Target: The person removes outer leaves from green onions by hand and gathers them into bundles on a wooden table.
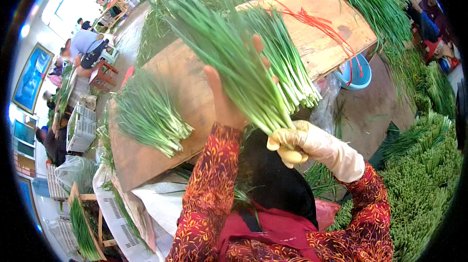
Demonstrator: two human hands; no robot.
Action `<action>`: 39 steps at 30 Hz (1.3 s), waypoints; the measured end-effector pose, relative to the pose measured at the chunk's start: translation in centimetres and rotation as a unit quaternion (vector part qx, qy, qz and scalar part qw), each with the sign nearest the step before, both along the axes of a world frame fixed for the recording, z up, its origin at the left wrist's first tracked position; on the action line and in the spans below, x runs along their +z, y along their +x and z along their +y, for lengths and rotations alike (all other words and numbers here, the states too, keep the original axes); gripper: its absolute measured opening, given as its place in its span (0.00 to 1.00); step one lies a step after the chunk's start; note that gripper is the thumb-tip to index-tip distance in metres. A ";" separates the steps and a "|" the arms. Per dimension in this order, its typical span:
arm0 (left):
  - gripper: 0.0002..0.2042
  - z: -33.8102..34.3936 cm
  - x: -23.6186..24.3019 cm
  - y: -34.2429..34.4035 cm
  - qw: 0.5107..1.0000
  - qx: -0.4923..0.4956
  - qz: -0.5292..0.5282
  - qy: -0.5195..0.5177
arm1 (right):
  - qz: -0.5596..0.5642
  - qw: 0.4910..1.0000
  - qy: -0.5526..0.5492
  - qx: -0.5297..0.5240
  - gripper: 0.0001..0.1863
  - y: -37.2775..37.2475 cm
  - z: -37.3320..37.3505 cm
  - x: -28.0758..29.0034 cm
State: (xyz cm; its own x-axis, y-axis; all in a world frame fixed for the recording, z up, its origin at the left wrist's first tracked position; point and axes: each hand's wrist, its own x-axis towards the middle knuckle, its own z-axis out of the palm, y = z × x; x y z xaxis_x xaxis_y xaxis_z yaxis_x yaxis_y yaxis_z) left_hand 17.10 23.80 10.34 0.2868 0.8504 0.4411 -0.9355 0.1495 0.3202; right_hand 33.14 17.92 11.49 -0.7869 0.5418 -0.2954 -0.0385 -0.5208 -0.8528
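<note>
Pinches leafy bunch [253,79] by stem ends in gloved right grip [291,142], seemingly to let it fan freely; spreads bare left grip [228,101] behind; has green bundle [151,111] on counter [185,67], left of both.

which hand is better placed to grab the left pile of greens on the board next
Probably the left hand: it is nearer the left pile and looks open, behind the raised bunch, while the gloved right hand is closed around that bunch's lower end.
</note>
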 end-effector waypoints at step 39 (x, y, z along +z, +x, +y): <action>0.16 8.0 -3.4 1.6 0.356 0.323 0.721 0.500 | -0.208 0.969 -0.122 -0.043 0.27 1.0 6.3 -2.2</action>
